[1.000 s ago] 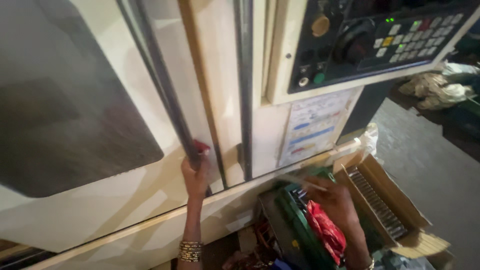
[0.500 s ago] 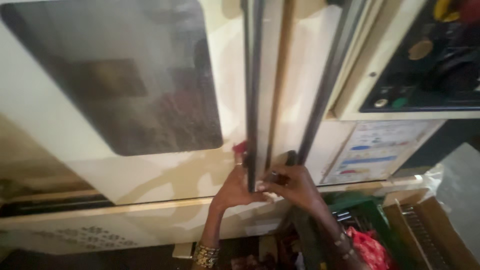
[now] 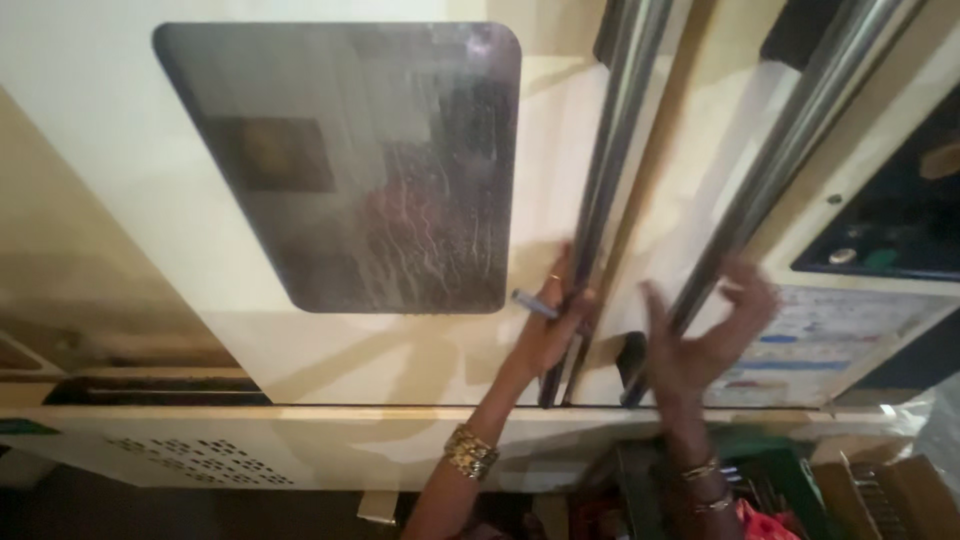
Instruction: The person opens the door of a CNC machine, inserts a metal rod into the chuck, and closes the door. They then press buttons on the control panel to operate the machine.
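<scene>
A cream machine door with a dark, streaked window [image 3: 380, 170] fills the view. Two vertical steel bar handles run side by side down the doors. My left hand [image 3: 550, 325], a gold bangle on its wrist, is closed around the lower part of the left handle [image 3: 615, 150], and a small pen-like stick [image 3: 530, 303] pokes out from between its fingers. My right hand [image 3: 710, 335] is blurred, its fingers spread apart, just beside the lower part of the right handle [image 3: 800, 130] and holding nothing.
A dark control panel [image 3: 900, 220] with buttons sits at the right, with a printed sticker [image 3: 820, 340] below it. Under the machine's ledge stand a green crate [image 3: 780, 470], a red cloth [image 3: 765, 525] and a cardboard box [image 3: 900, 490].
My right hand has left the seam between the doors, moved right toward the right handle and spread its fingers. My left hand stays on the left handle. The view has shifted.
</scene>
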